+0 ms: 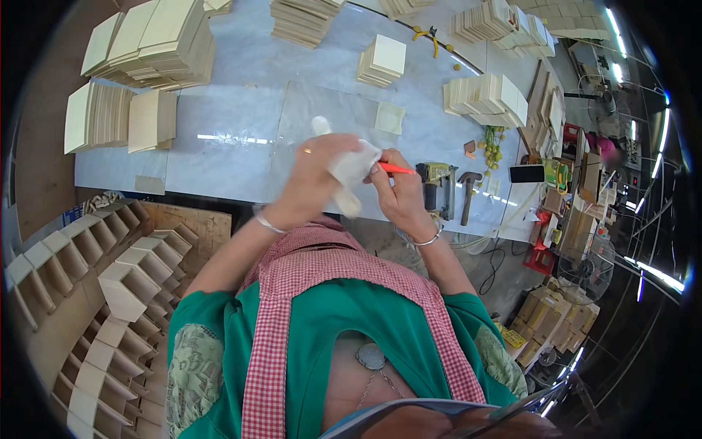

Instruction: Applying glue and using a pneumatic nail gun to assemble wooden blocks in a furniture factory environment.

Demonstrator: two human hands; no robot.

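Over the table's near edge, my left hand (311, 175) is closed around a white thing (355, 164), which is smeared by motion, so its kind is unclear. Pale rounded ends of something white (320, 126) stick out above and below that hand. Close beside it, my right hand (401, 190) pinches a slim red-orange thing (395, 168) against the white thing's right end; its tip points right. Whether the two are one piece I cannot tell. A nail gun (437, 183) and a hammer (468, 194) lie just right of my right hand.
Stacks of thin wooden boards (384, 58) stand across the marble-patterned table (234, 110). Open wooden boxes (131, 285) are piled at the lower left. Yellow-handled pliers (426, 36) lie at the back, a phone (527, 174) at the right. A fan (585, 267) and cartons (541, 318) stand beyond.
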